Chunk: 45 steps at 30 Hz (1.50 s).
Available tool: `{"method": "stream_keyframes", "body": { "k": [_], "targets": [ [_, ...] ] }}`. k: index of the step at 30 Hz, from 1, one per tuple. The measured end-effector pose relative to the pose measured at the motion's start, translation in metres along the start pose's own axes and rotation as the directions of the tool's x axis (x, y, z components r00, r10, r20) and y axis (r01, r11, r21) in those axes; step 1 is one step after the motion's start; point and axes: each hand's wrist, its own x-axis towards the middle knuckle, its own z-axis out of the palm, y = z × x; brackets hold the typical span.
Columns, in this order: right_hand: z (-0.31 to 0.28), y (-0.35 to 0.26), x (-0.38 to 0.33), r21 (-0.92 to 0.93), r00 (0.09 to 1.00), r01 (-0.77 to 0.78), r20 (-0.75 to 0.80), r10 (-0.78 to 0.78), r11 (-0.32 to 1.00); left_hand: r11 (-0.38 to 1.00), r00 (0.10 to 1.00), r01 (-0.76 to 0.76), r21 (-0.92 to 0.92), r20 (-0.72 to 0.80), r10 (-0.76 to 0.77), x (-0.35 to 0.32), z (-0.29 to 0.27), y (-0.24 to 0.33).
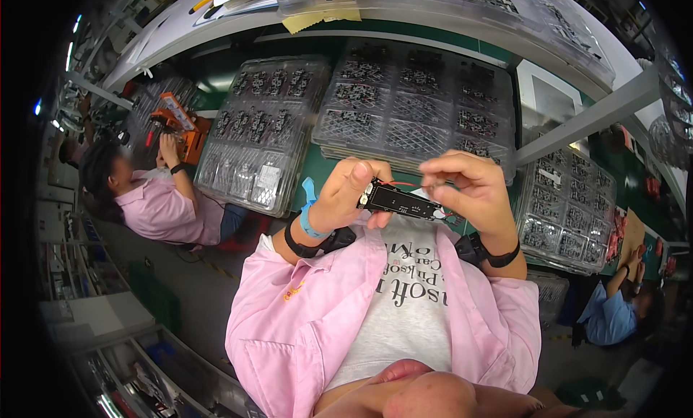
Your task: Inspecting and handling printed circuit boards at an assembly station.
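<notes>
My left hand (348, 190), with a blue band at its wrist, grips one end of a narrow black circuit board (399, 201) in front of my chest. A red wire (397, 183) arches along the board's upper edge, and thin leads show at its right end. My right hand (473, 189) is at that right end, its fingers curled and thumb close to the board. Beside those fingertips a small white piece (421, 193) shows; whether they pinch it or the wire is hidden.
Stacked clear trays of electronic parts (422, 104) stand just beyond my hands, with more trays (256, 136) to the left and others (567, 209) to the right. A white shelf edge (404, 29) crosses above. Co-workers sit left, by an orange fixture (191, 140), and far right.
</notes>
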Motion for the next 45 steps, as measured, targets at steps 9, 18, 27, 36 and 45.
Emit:
{"method": "stream_keyframes", "body": {
  "k": [9, 18, 27, 36, 45],
  "targets": [
    [-0.003, -0.003, 0.006, 0.580, 0.994, -0.111, 0.058, 0.095, 0.807, 0.985, 0.986, 0.167, 0.051, 0.016, -0.168, 0.005, 0.007, -0.003],
    [-0.006, -0.017, -0.001, 0.355, 0.948, -0.278, -0.049, 0.314, 0.893, 0.989, 0.979, 0.118, 0.087, 0.158, -0.130, 0.005, 0.001, -0.007],
    [0.002, 0.000, -0.002, 0.391, 0.976, -0.189, -0.029, 0.217, 0.901, 0.996, 0.998, 0.068, -0.063, 0.006, -0.068, 0.000, 0.003, -0.008],
    [-0.011, 0.001, -0.014, 0.428, 0.863, -0.462, 0.418, 0.284, 0.776, 0.990, 0.973, -0.062, -0.127, -0.228, 0.032, -0.002, 0.001, -0.011],
    [-0.013, 0.014, -0.011, 0.551, 0.851, -0.512, 0.432, 0.300, 0.659, 0.985, 0.978, -0.070, -0.156, -0.206, 0.037, -0.001, -0.003, -0.016]
  ]
}}
